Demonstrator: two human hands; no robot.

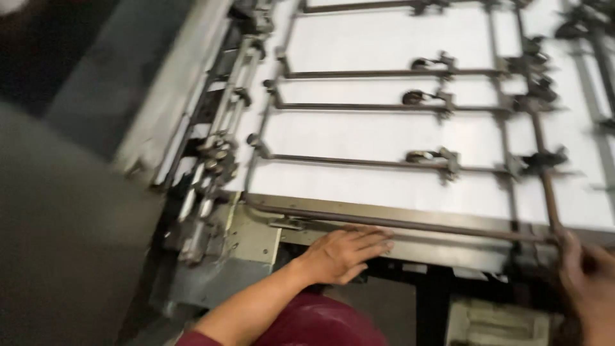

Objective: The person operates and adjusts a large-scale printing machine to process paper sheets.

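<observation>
A: Left hand (343, 253) lies flat, fingers together and stretched out, palm down on the metal front rail (448, 247) of the sheet-feed table (384, 134). It grips nothing. Right hand (586, 279) sits at the frame's right edge, blurred, close against the end of the long cross rod (397, 222); whether it clasps the rod cannot be told.

B: And the rod's place?

A: It runs along the near edge of the table, just above the front rail, from the left bracket to the right hand.

B: Risks, as judged from here?

A: Left fingertips rest just beside the rod. If the rod shifts or drops, they could be pinched between it and the rail. White paper (384, 186) lies under the guide bars (378, 162); a knock could skew it.

B: Surroundings?

A: Three thin guide bars cross the paper, each carrying a small roller wheel (419, 156). A cluster of levers and linkages (211, 160) crowds the left side. Grey floor (70, 243) lies to the left. A pale moulded block (496, 320) sits below the rail.
</observation>
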